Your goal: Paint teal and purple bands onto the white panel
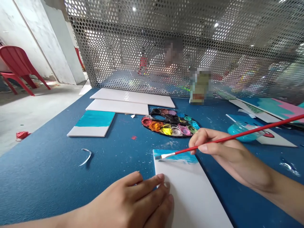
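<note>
My right hand pinches a red-handled flat paintbrush. The brush's bristles touch the far left corner of a white board, where a band of blue paint runs across the far end. My left hand rests on the board's left edge, its fingers spread a little and holding nothing. Just beyond the board lies a black oval palette with wells of several colours, among them orange, yellow, pink and blue. A clear cup with turquoise liquid stands behind my right hand.
On the blue table lie a half-turquoise board, two long white boards and a curled white strip. Painted sheets are at the right. A perforated metal screen borders the far side. Red chairs stand left.
</note>
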The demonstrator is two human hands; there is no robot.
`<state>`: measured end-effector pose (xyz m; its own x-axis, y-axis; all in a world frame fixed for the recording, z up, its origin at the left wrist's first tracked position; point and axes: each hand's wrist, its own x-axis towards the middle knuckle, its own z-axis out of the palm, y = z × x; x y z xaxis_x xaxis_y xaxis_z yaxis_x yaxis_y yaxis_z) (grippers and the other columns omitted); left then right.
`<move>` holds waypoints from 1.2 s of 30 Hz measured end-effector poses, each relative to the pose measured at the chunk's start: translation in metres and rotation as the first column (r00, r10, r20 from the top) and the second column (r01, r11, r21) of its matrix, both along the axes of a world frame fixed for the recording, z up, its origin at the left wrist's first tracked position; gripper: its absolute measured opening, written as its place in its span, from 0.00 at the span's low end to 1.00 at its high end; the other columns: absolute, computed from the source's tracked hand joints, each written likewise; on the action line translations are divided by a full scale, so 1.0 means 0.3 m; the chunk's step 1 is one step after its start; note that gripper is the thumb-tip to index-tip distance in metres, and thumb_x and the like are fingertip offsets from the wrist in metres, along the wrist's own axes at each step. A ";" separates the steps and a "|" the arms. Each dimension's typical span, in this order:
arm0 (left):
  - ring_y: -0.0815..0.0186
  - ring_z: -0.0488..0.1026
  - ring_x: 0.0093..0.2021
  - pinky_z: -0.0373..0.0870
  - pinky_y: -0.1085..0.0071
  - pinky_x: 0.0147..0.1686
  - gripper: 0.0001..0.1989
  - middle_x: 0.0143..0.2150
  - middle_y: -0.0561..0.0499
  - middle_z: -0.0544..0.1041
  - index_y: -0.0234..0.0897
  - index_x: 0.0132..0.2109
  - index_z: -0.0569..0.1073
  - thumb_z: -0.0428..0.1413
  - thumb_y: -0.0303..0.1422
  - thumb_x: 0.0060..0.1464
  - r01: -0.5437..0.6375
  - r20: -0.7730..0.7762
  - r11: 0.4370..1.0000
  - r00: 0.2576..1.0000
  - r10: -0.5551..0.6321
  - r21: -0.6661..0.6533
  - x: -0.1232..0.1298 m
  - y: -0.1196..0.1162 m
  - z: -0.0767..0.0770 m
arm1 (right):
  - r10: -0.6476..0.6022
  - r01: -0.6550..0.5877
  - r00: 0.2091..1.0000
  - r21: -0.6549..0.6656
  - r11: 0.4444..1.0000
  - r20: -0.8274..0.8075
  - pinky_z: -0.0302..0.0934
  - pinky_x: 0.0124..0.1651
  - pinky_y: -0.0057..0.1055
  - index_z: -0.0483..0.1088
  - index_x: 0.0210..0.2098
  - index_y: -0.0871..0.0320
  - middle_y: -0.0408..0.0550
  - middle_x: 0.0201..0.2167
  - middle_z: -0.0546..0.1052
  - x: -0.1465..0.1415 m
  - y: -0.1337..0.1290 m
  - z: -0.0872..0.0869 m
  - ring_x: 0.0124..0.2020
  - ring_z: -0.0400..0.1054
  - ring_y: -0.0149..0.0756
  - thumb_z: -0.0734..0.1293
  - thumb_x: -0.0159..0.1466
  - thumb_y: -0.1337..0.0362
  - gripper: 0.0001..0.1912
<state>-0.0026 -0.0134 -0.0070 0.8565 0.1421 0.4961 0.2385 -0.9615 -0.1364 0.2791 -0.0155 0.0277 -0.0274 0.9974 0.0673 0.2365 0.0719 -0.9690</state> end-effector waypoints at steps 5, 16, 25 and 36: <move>0.64 0.81 0.54 0.75 0.67 0.42 0.23 0.54 0.51 0.84 0.34 0.53 0.79 0.38 0.26 0.78 0.072 0.035 0.997 0.997 -0.071 -0.030 -0.011 0.019 0.027 | -0.035 0.036 0.998 -0.020 0.999 0.054 0.59 0.40 0.36 0.75 0.23 0.49 0.43 0.29 0.73 0.028 -0.013 -0.005 0.34 0.65 0.40 0.72 0.59 0.58 0.09; 0.61 0.82 0.54 0.79 0.68 0.41 0.13 0.55 0.49 0.83 0.33 0.53 0.81 0.52 0.31 0.75 0.074 -0.022 0.997 0.997 -0.075 -0.024 -0.002 0.021 0.047 | -0.305 0.306 0.951 0.005 0.952 -0.048 0.62 0.36 0.37 0.73 0.18 0.49 0.46 0.27 0.71 0.158 -0.095 0.007 0.33 0.63 0.44 0.76 0.53 0.56 0.12; 0.63 0.82 0.54 0.77 0.66 0.39 0.22 0.56 0.51 0.83 0.33 0.54 0.79 0.39 0.28 0.78 0.083 -0.064 0.996 0.994 -0.083 0.006 0.005 0.027 0.065 | -0.203 0.203 0.979 -0.035 0.979 0.005 0.60 0.38 0.37 0.72 0.19 0.50 0.45 0.28 0.71 0.109 -0.074 -0.010 0.33 0.63 0.43 0.74 0.56 0.56 0.13; 0.61 0.80 0.57 0.78 0.67 0.39 0.18 0.57 0.49 0.82 0.32 0.55 0.79 0.44 0.28 0.77 0.090 -0.069 0.995 0.993 -0.093 -0.037 -0.004 0.028 0.061 | -0.528 0.541 0.830 0.030 0.841 -0.181 0.69 0.43 0.43 0.80 0.27 0.46 0.49 0.35 0.75 0.269 -0.049 0.028 0.40 0.71 0.46 0.78 0.53 0.57 0.04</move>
